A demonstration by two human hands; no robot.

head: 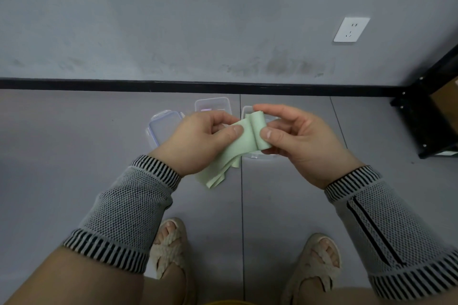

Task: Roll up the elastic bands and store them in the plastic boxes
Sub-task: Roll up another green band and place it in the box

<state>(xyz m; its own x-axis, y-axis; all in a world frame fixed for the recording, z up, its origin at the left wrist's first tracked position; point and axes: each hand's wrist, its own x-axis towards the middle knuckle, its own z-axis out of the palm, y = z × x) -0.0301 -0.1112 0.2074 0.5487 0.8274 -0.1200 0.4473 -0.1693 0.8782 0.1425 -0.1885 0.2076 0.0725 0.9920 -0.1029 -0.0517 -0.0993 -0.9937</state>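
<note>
1. The person stands facing a grey wall [198, 20], both hands raised in front of the body above a grey tiled floor [62, 156]
2. A pale green elastic band [238, 146] is held in the air between the two hands, clear of the floor and of every box
3. The band's long axis runs diagonally: the rolled end sits up and away from the person, toward the right hand, and the loose flat tail hangs down and back toward the person, ending below the left wrist
4. The rolled end forms a short cylinder; its axis lies crosswise to the tail
5. The left hand [198, 141] grips the flat part of the band just beside the roll, thumb pressed on top, fingers curled underneath
6. The right hand [297, 141] pinches the roll, thumb at its near end and index finger over its far end; the other fingers are loosely curled
7. Three clear plastic boxes lie on the floor beyond the hands: a left box [162, 129] with blue clips, a middle box [212, 105] nearest the wall, and a right box [246, 112] largely hidden behind the band and right hand
8. A white wall socket [351, 29] is mounted on the wall at right; a black shelf frame [421, 116] stands in the right corner
9. Knitted striped sleeves cover both forearms; woven sandals show at the bottom edge
</note>
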